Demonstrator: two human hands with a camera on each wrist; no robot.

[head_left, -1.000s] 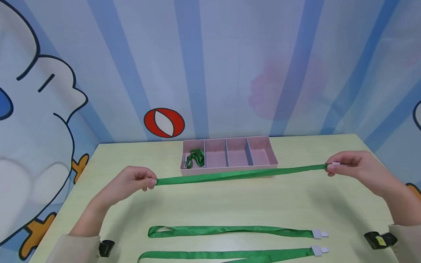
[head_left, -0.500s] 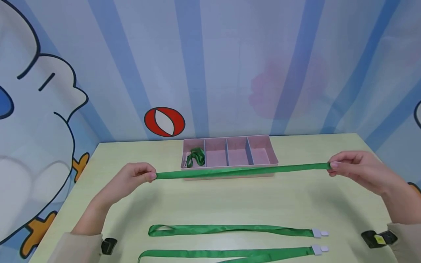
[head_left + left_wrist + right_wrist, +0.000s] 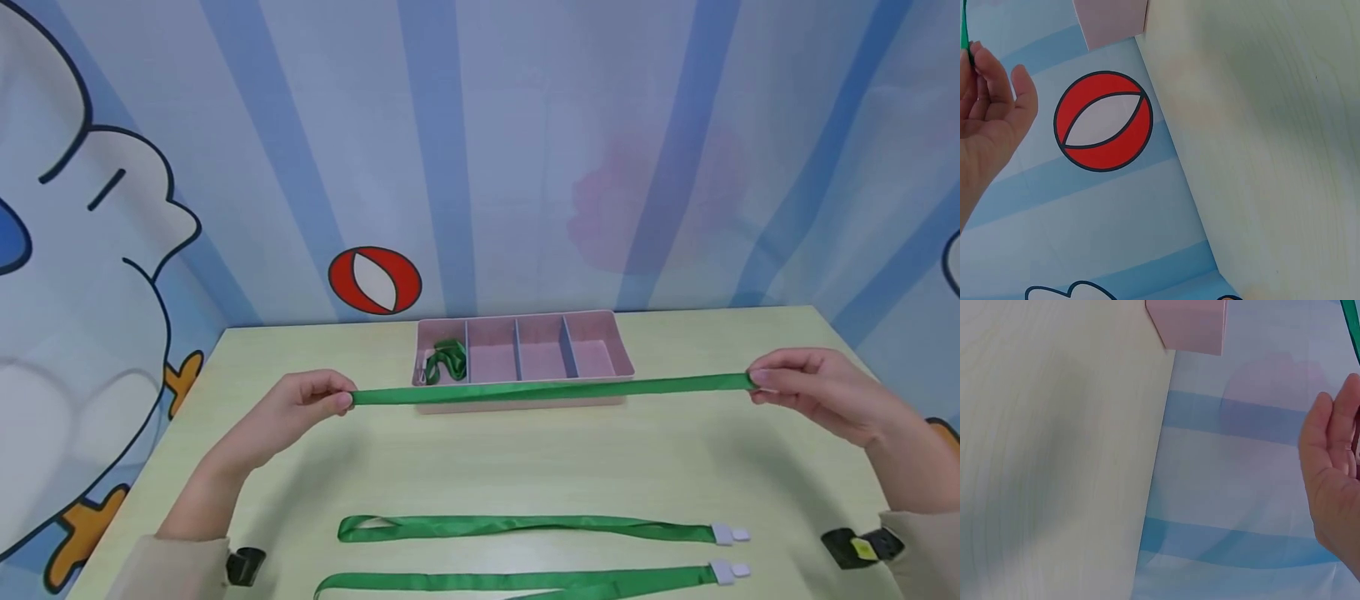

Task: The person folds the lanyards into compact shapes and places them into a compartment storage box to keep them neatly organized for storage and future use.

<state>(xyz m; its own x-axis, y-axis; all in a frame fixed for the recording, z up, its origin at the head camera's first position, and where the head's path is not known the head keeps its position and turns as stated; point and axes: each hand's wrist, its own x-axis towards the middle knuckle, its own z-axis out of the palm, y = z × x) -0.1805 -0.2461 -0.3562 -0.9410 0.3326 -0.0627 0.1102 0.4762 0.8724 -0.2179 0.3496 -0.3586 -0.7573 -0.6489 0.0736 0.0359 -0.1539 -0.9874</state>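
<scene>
A green lanyard [image 3: 551, 389] is stretched taut above the table, in front of the pink divided tray [image 3: 600, 392]. My left hand [image 3: 303, 406] pinches its left end and my right hand [image 3: 806, 387] pinches its right end. The strap's edge [image 3: 965, 28] shows at my left hand [image 3: 988, 103] in the left wrist view. In the right wrist view a sliver of strap [image 3: 1352, 328] runs above my right hand [image 3: 1335, 462]. Two more green lanyards [image 3: 525, 526] [image 3: 517, 579] with white clips lie flat near the table's front edge.
The tray's leftmost compartment holds a bundled green lanyard [image 3: 445, 360]; its other compartments hold nothing. The yellow-green table [image 3: 525, 467] is walled by a blue striped cartoon backdrop with a red ball print [image 3: 374, 280]. The tray's corner [image 3: 1188, 325] appears in the right wrist view.
The stretched lanyard has risen slightly at its left end and levelled out; my left hand moved up and a little away. My right hand barely shifted.
</scene>
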